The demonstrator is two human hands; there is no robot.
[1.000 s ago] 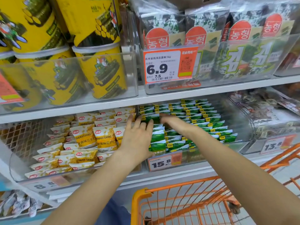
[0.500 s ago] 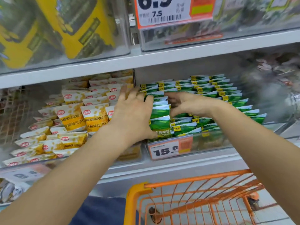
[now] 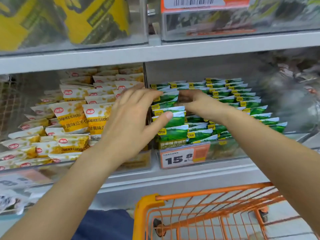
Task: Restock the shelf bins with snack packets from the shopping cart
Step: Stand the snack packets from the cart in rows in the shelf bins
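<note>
The fingers (image 3: 138, 94) of the left hand (image 3: 131, 122) are spread and nearly straight, resting against the left end of the green snack packets (image 3: 173, 118), with the thumb laid flat on the face of one packet; nothing is gripped there; the right hand (image 3: 199, 104) reaches in from the other side with its fingers curled down among the packet tops, and whether they pinch a packet or only press on the row cannot be told, since the tips are hidden behind the packets. The green packets stand on edge in rows inside the clear bin (image 3: 225, 153) on the shelf (image 3: 173, 51), behind the price tag (image 3: 183, 157) marked 15.8; the front row sits just above that tag. Left of a divider lies the neighbouring bin of yellow-and-white packets (image 3: 72, 118), stacked loosely; below, the orange shopping cart (image 3: 207, 205) shows only bare wire in the part in view.

These packets look light, thin and soft-walled, probably with slick film that slides easily against its neighbours; a row like this will likely topple or fan out if pushed at one end only, so squeezing from both sides seems sensible; a single packet is best taken by its flat sealed top edge, pinched between thumb and forefinger, rather than by its puffy middle.
</note>
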